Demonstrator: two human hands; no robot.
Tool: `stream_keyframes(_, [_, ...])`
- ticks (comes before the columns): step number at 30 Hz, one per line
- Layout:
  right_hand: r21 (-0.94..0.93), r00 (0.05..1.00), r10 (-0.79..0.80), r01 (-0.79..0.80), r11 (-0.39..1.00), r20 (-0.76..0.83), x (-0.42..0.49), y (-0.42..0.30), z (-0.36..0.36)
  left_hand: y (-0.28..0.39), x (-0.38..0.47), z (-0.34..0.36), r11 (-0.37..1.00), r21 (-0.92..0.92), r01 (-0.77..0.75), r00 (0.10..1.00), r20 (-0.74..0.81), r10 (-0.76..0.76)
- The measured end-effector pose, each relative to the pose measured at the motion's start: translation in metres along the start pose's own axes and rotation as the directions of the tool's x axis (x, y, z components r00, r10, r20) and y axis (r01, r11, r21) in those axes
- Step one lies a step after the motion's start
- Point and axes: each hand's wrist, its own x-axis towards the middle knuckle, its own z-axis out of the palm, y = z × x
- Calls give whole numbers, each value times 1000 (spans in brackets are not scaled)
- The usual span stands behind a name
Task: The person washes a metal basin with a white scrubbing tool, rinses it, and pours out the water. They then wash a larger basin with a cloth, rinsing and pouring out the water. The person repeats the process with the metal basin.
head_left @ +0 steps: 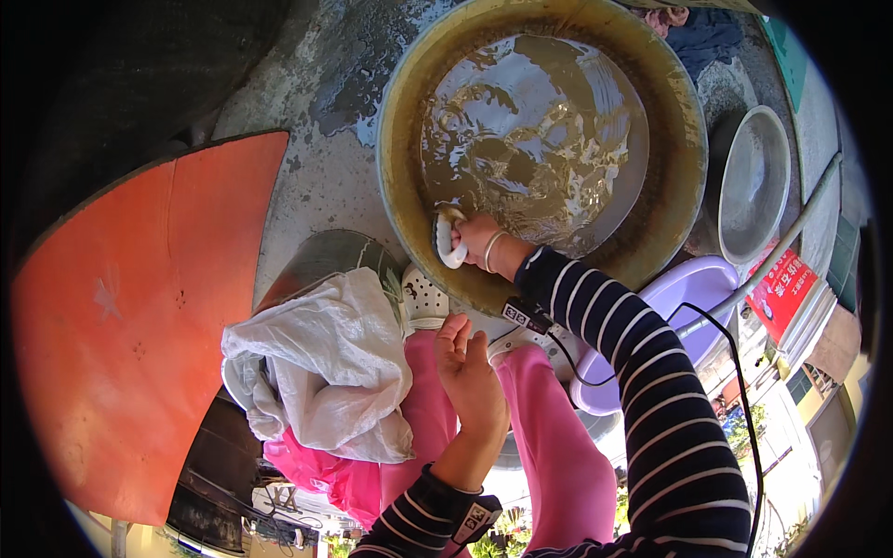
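Note:
A large round basin (394,167) with a brown-stained inner wall holds murky, rippling water (537,146). My right hand (480,240) grips the white loop handle of a scrub brush (453,252), which lies against the basin's near left inner wall, above the water. The brush's bristles are largely hidden. My left hand (469,370) is held in the air over my knees, palm up and fingers loosely curled, with nothing in it.
At the left stands an orange board (146,314). A white woven sack (335,363) drapes over a bucket beside my leg. To the right are a purple basin (698,286), a metal basin (755,185), a grey hose (788,240) and a red-labelled bucket (788,293). Dark cloth (708,38) lies beyond.

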Motion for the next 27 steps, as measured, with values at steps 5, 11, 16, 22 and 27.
stream_keyframes(5, [838, 988, -110, -28, 544, 104, 28, -172, 53, 0, 5, -7, 998, -16, 58, 998, 19, -58])
stream_keyframes(11, [975, 862, -494, 193, 109, -116, -3, -264, 27, -2, -1, -9, 987, -71, 142, 989, 59, -138])
stream_keyframes(16, [724, 955, -289, 158, 672, 60, -41, -199, 72, 0, -7, 1, 988, -59, 146, 987, 73, -141])
stream_keyframes(22, [953, 868, -491, 203, 224, -70, 5, -314, -41, -4, -5, 6, 986, -58, 156, 986, 74, -152])
stream_keyframes(27, [872, 809, -503, 450, 193, -306, 31, -331, -89, 0, -2, 2, 989, -85, 120, 990, 83, -113])
